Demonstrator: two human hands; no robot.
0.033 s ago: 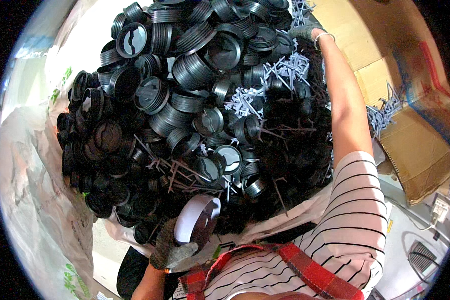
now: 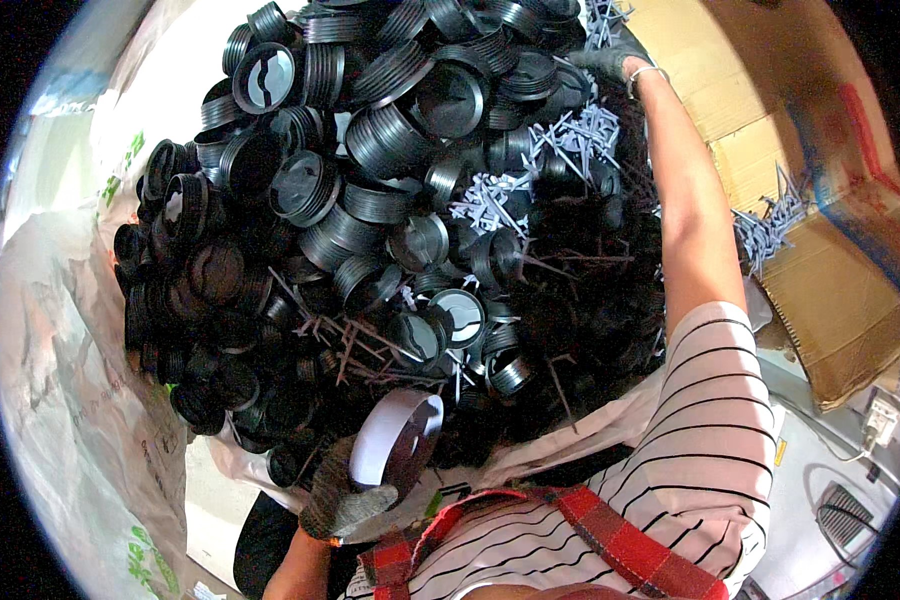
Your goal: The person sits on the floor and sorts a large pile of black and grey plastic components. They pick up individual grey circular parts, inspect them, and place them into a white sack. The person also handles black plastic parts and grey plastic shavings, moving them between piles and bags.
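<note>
My left hand [image 2: 345, 500], in a grey knit glove, is closed round a wide, shallow round piece [image 2: 373, 440] near my body. Its outer side looks pale and glossy in the light, and its inside is dark; I cannot tell whether it is a cap or a ring. My right arm stretches far forward along the pile's right side. The gloved right hand [image 2: 607, 66] is at the far right of the heap of black round ribbed caps [image 2: 390, 140], beside some thin grey plastic sticks [image 2: 606, 25]. Shadow and dark parts obscure its fingers.
More grey sticks [image 2: 490, 203] lie among the caps, and others [image 2: 767, 230] rest on cardboard [image 2: 855, 300] at the right. A whitish plastic sheet [image 2: 80, 400] surrounds the pile's left and near sides. A plug with a cable [image 2: 880, 420] is at the lower right.
</note>
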